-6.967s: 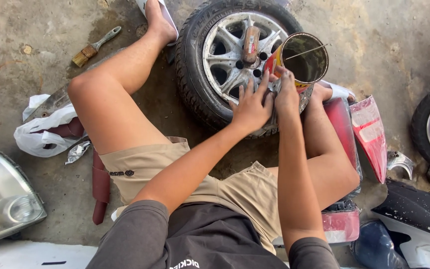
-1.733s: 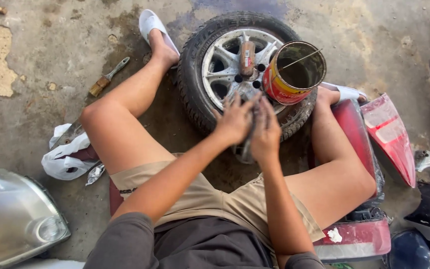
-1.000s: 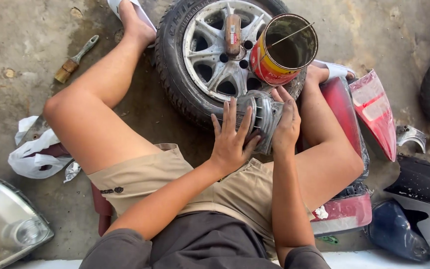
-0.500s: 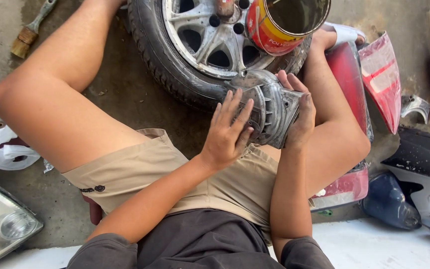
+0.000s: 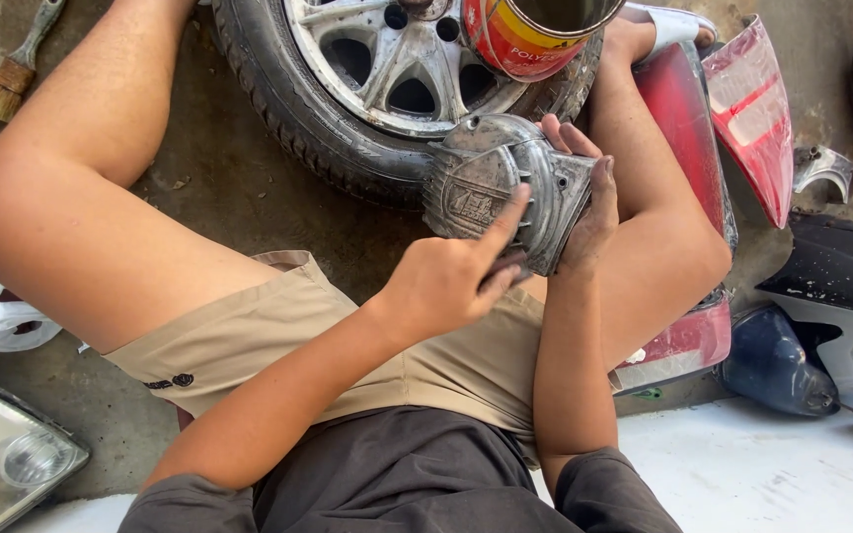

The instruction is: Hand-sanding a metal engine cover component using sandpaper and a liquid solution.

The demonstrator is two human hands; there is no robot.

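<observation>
Your left hand [image 5: 446,281] curled with its forefinger laid on the ribbed grey metal cover [image 5: 501,188], your right hand [image 5: 584,192] clamped around that cover's far edge above your lap, beyond it the tyred alloy wheel [image 5: 367,89] on the concrete floor [image 5: 249,212], red-and-yellow paint tin [image 5: 530,35] resting on the wheel.

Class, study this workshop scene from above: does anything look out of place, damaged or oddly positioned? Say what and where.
Yes. A paint can sits on the spokes of the wheel lying flat on the ground, an unsteady perch. The metal cover, held by the right hand and touched by the left hand, looks grimy and worn. Loose red body panels lie nearby.
</observation>
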